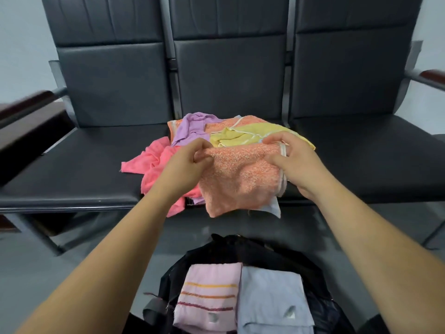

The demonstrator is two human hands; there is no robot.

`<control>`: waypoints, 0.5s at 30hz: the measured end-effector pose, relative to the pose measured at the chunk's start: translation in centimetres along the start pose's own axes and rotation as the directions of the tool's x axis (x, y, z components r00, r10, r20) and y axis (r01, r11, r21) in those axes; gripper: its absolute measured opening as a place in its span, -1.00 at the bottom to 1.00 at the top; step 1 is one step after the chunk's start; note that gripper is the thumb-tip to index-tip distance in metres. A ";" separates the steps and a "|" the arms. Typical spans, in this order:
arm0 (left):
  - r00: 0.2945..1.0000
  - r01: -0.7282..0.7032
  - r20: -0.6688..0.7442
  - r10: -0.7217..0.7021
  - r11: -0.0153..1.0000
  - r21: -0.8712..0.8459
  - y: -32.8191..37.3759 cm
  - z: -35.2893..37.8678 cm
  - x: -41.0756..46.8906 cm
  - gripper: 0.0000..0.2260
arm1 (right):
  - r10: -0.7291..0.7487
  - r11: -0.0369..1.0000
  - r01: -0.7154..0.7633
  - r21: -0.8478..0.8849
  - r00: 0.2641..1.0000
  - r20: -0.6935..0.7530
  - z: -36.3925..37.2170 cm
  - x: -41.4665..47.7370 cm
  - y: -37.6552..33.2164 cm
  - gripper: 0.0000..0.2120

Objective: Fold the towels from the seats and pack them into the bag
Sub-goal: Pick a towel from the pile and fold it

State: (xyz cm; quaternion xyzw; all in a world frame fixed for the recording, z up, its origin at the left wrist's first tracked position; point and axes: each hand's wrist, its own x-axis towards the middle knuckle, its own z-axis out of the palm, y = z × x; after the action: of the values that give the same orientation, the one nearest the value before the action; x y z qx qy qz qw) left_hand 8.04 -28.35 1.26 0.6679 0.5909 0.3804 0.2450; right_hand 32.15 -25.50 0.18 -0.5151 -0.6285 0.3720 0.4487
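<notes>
An orange terry towel [238,179] hangs over the front edge of the middle seat. My left hand [190,160] pinches its upper left edge, and my right hand [293,160] grips its right edge with the white trim. Behind it lies a heap of towels: a yellow one [245,133], a purple one [192,127] and a bright pink one [154,162]. On the floor below me stands an open black bag [240,251]. Inside it lie a folded pink striped towel [207,300] and a folded light blue towel [272,300], side by side.
A row of three black leather seats [79,169] with tall backrests fills the view. Dark wooden armrests stand at the far left [26,102] and far right [433,74]. Grey floor lies between the seats and the bag.
</notes>
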 end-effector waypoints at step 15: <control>0.979 0.148 0.163 -0.123 0.977 -0.152 -0.6 -0.6 -0.4 -0.58 | 0.238 0.956 -0.259 0.141 0.960 0.147 -0.6 -0.4 -0.5 -0.58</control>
State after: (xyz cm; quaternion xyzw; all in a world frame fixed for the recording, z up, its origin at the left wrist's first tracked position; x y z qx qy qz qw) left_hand 7.21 -28.71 1.03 0.6309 0.5813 0.3576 0.3691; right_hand 32.57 -26.01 0.79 -0.5277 -0.5547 0.5067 0.3963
